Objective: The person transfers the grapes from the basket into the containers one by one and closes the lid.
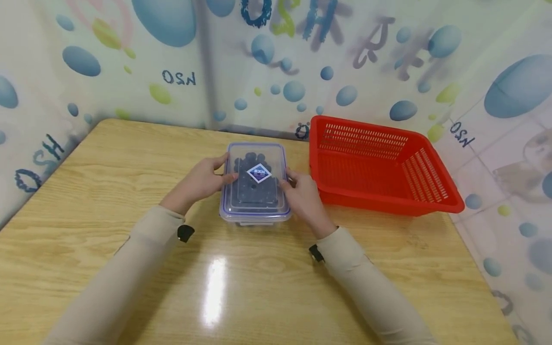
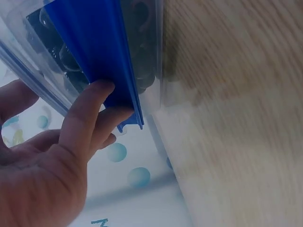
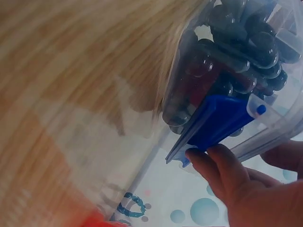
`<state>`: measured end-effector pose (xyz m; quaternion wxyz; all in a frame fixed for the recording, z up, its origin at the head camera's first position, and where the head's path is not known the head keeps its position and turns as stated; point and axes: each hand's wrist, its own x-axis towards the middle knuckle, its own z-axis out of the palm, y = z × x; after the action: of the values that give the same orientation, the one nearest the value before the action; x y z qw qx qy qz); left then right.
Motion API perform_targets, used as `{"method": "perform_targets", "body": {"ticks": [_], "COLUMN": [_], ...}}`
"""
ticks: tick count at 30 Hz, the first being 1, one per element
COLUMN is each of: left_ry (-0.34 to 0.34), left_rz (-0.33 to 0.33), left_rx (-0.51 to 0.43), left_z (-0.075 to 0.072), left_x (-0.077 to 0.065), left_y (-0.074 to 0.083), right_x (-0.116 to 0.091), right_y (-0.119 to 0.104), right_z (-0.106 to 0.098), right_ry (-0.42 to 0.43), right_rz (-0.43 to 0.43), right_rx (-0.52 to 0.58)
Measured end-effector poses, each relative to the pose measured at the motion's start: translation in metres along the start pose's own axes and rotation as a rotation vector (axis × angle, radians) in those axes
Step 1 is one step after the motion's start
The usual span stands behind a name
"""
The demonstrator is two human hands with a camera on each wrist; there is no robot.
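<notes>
A clear lidded food container (image 1: pixel 230 194) with a blue seal and a diamond-shaped label sits on the table, dark round fruit like grapes (image 3: pixel 208 66) inside. At its left side, my left hand (image 1: pixel 198 181) grips it, thumb on the lid's edge. Fingers of that hand press on a blue side latch (image 2: pixel 102 52), seen in the left wrist view. My right hand (image 1: pixel 305 197) holds the opposite side, thumb over the lid. In the right wrist view its fingertips touch another blue latch (image 3: pixel 220 118), which angles outward from the wall.
A red plastic basket (image 1: pixel 375 203) with slotted walls stands right of the container, close to my right hand. The wooden table (image 1: pixel 108 268) reaches back to a wall covering (image 1: pixel 233 86) patterned with bubbles and letters.
</notes>
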<state>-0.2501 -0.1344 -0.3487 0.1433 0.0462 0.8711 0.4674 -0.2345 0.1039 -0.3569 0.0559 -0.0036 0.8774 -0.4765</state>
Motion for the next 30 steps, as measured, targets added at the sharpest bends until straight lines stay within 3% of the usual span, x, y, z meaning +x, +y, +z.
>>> {"method": "perform_targets", "body": {"ticks": [7, 14, 22, 30], "left_ry": [-0.011, -0.006, 0.031, 0.027], "left_rz": [-0.016, -0.057, -0.073, -0.107], "left_rx": [-0.041, 0.044, 0.06, -0.066], "left_z": [0.001, 0.0, 0.003, 0.008], "left_x": [-0.001, 0.002, 0.002, 0.003], "left_y": [-0.001, 0.0, -0.002, -0.006], "right_x": [0.002, 0.003, 0.002, 0.002], "right_y": [0.003, 0.01, 0.017, 0.015], "right_z": [0.003, 0.002, 0.004, 0.001], "right_ry": [0.036, 0.057, -0.016, -0.083], "right_rz": [-0.038, -0.071, -0.029, 0.032], "right_rx": [0.001, 0.006, 0.096, 0.176]}}
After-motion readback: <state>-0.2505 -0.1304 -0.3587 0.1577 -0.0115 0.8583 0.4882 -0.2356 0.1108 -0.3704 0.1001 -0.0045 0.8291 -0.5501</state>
